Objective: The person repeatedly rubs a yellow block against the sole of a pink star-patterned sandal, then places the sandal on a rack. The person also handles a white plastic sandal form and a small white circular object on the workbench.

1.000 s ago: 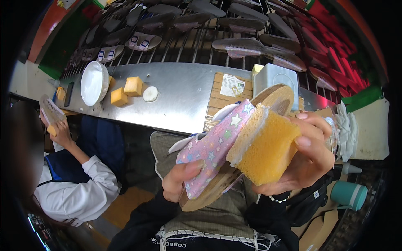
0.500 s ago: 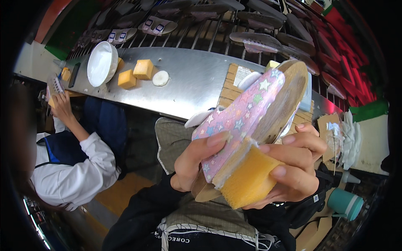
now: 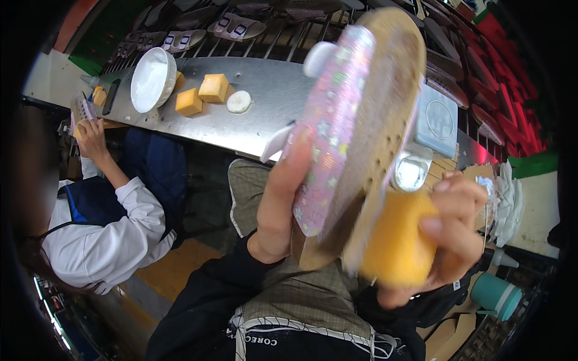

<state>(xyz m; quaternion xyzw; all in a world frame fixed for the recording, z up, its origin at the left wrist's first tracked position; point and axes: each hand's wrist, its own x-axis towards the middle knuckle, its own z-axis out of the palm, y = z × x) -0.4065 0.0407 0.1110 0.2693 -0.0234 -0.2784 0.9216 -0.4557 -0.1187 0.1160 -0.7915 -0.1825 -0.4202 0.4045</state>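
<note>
A person holds a sandal (image 3: 355,138) upright close to their chest, its sole facing right and its pink, star-patterned glittery strap facing left. The left hand (image 3: 280,201) has its fingers wrapped around the strap side, gripping the sandal. The right hand (image 3: 445,234) has its fingers closed on a yellow sponge block (image 3: 394,243), which is pressed against the lower edge of the tan sole. Beyond them, a steel surface (image 3: 271,105) carries a white bowl (image 3: 150,78), two more yellow sponge blocks (image 3: 201,95) and a small white disc (image 3: 239,101). At left, a seated co-worker in a white sleeve (image 3: 108,240) works separately.
</note>
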